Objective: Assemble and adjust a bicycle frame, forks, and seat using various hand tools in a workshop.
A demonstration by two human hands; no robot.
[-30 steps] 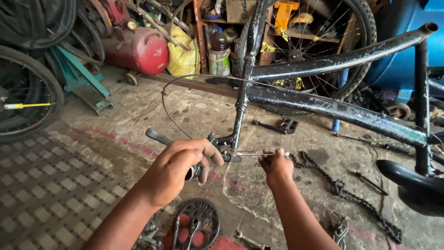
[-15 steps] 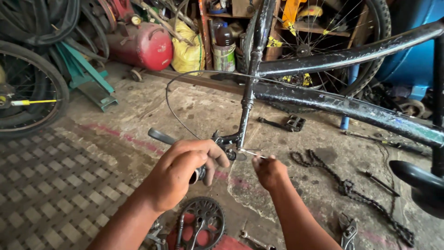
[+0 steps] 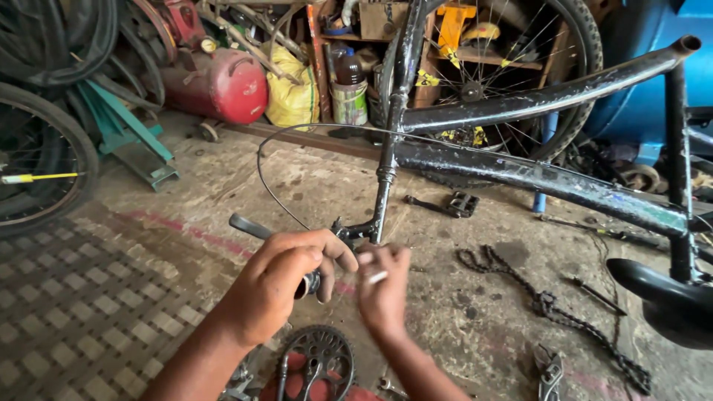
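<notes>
My left hand [image 3: 286, 286] is closed around the dark handlebar end of the upturned black steel bicycle frame [image 3: 520, 172], just beside the grey brake lever [image 3: 249, 226] that juts out to the left. My right hand [image 3: 382, 289] is pinched shut on a short pale cable end [image 3: 377, 278], close against the left hand. The thin black brake cable [image 3: 269, 186] loops up from the lever and arcs over toward the frame tube.

Status, as judged from this view: the cable is routed along the frame, and its end is in hand at the lever. Whether the end is seated in the lever cannot be determined; my fingers cover the joint.

Parts on the concrete floor [image 3: 223, 186], not fitted:
- greasy black drive chain [image 3: 546, 304], right of my hands;
- toothed steel chainring [image 3: 316, 364], below my hands;
- black pedal [image 3: 462, 203], near the frame.

The drivetrain therefore appears to remain unassembled.
</notes>
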